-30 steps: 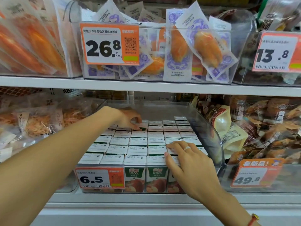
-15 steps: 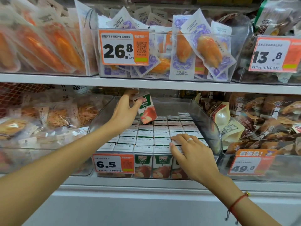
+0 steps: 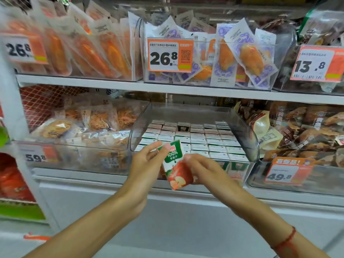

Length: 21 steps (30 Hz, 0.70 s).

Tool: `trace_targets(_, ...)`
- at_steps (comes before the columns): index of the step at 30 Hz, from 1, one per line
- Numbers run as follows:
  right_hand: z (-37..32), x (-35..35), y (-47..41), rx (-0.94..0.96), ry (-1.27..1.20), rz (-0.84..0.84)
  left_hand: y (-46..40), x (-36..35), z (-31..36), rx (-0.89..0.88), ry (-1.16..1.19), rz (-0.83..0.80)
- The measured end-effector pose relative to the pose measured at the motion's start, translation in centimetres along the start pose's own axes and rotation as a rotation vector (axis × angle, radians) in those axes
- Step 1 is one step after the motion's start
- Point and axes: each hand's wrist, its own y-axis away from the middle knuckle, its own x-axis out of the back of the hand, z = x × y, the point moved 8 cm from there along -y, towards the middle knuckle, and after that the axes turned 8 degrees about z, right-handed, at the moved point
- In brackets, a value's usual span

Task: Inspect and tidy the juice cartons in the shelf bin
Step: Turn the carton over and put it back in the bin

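A small green-and-white apple juice carton (image 3: 176, 165) with "100%" on its face is held tilted in front of the shelf, between both hands. My left hand (image 3: 144, 164) pinches its upper left corner. My right hand (image 3: 204, 171) grips its right side and lower edge. Behind them the clear plastic shelf bin (image 3: 254, 138) holds several rows of the same cartons (image 3: 206, 140), seen from their white tops. One gap in the back rows shows a dark carton side (image 3: 183, 126).
Neighbouring clear bins hold bagged snacks on the left (image 3: 89, 127) and right (image 3: 307, 131). The upper shelf (image 3: 186, 89) overhangs the bin, with packets (image 3: 242, 56) and orange price tags (image 3: 170, 54). A white cabinet front (image 3: 167, 211) lies below.
My left hand has brought the carton from the back of the bin down and forward. My right hand left the carton tops and took hold of it. The view shifted right.
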Motion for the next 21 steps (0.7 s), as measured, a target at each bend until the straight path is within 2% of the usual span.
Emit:
trace_targets(3,0.5,-0.8,0.6,0.02,-0.038,0.008,0.5,0.3,-0.8,0.007,0.027,-0.034)
trace_targets(8,2.3,-1.0,0.4,-0.073,-0.166,0.01,0.6,0.3,-2.5,0.071,0.01,-0.158)
trace_targets(14,3.5,-1.1,0.0,-0.147,-0.077,0.011,1.0,0.4,-4.4,0.135,-0.049,-0.233)
trace_targets(21,3.7,-0.4,-0.8,-0.083,-0.028,0.09,1.2,-0.2,-5.0,0.107,-0.112,-0.232)
